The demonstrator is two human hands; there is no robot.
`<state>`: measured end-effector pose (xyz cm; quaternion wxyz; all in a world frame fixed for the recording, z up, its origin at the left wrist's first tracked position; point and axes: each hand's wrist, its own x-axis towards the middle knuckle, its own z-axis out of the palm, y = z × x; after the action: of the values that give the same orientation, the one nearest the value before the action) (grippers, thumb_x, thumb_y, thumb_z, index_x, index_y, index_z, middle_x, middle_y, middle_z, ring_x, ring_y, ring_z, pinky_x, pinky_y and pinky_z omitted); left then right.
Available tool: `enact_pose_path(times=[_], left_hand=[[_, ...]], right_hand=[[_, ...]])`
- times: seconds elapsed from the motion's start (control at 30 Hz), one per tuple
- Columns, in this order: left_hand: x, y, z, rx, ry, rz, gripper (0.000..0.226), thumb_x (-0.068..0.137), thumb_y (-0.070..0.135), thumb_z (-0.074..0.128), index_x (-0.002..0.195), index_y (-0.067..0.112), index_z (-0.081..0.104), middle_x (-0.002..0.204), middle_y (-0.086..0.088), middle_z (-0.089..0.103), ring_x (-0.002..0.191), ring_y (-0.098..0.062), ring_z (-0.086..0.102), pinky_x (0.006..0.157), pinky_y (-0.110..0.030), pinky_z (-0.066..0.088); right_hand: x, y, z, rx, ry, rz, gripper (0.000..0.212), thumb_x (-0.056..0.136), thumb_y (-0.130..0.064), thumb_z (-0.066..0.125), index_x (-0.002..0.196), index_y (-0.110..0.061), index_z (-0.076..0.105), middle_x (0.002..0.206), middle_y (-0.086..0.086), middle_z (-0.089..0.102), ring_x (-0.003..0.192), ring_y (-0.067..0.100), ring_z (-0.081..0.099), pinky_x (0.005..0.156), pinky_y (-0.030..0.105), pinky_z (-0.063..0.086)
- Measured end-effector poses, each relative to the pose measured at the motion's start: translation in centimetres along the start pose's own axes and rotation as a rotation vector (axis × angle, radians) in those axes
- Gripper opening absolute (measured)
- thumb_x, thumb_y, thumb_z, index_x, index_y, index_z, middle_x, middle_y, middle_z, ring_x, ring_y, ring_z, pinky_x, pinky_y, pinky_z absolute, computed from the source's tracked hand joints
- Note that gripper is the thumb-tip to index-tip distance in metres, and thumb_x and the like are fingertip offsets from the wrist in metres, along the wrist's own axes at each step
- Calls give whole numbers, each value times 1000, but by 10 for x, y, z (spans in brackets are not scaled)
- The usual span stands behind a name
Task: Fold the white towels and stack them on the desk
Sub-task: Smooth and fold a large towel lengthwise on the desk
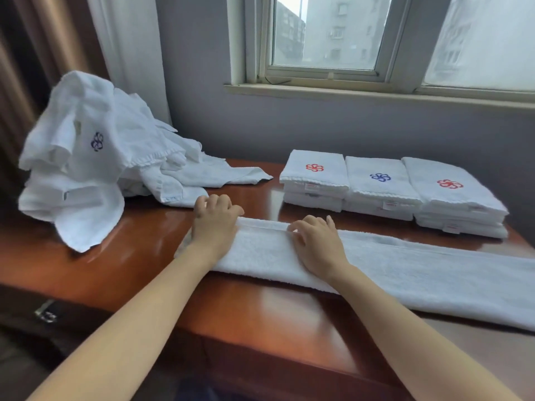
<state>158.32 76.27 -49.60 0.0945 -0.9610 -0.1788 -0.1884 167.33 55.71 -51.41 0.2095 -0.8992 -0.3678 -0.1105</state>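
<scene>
A white towel [405, 273], folded into a long strip, lies across the wooden desk [260, 314] and runs off to the right. My left hand [215, 224] rests on its left end, fingers curled over the far edge. My right hand [315, 241] lies on the strip a little to the right, fingertips curled at the far hem. Three stacks of folded towels stand at the back right: one with a red emblem [314, 176], one with a blue emblem [379, 186], one with a red emblem [454, 195].
A heap of unfolded white towels [95, 157] fills the desk's back left, one bearing a blue emblem. Behind are a grey wall, a window sill [376, 94] and curtains at left. The desk's front edge drops off near my forearms.
</scene>
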Motion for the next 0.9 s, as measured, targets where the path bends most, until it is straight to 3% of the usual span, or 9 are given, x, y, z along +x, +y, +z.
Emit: enact_pose_path(times=[0.1,0.17,0.23,0.3,0.57,0.77,0.9], left_hand=[[-4,24,4,-266,35,43,43,95,14,46,134,31,55,130,4,52,125,-19,42,110,-31,23],[-9,46,7,-464,-121,76,40,101,29,42,140,27,49,145,2,47,139,-19,33,113,-33,23],[-15,62,15,-381,-304,100,52,103,44,30,152,28,31,161,1,25,149,-18,14,120,-40,9],[-17,63,22,-284,-354,92,58,102,51,20,156,29,18,165,1,9,151,-15,3,121,-44,-2],[-19,12,25,-239,-393,57,61,100,59,16,156,37,12,165,5,0,151,-11,-5,121,-48,-5],[-34,-54,22,-213,-424,13,58,100,58,16,155,41,7,165,8,-3,150,-8,-6,121,-44,-8],[-42,-75,18,-221,-440,-7,57,101,56,19,155,41,8,165,8,-1,150,-7,-5,122,-43,-7]], right_hand=[[2,4,5,34,-3,-11,31,100,-23,45,126,-25,62,123,-4,57,118,19,52,118,46,21],[6,6,7,33,-95,3,37,102,-29,37,134,-27,56,136,-7,54,129,16,45,118,47,17],[9,9,9,12,-221,23,44,104,-34,30,146,-27,42,152,-7,41,143,13,30,120,47,10],[12,11,11,-13,-313,28,50,104,-40,25,153,-27,29,161,-6,24,149,12,15,121,45,2],[25,-32,33,-30,-348,12,56,104,-43,19,156,-22,18,164,-1,11,151,14,4,121,48,-4],[36,-94,63,20,-309,-36,56,103,-41,19,154,-18,23,162,2,18,150,17,8,119,49,-5],[40,-112,67,64,-292,-101,50,103,-35,24,148,-14,32,156,4,31,149,21,16,121,47,3]])
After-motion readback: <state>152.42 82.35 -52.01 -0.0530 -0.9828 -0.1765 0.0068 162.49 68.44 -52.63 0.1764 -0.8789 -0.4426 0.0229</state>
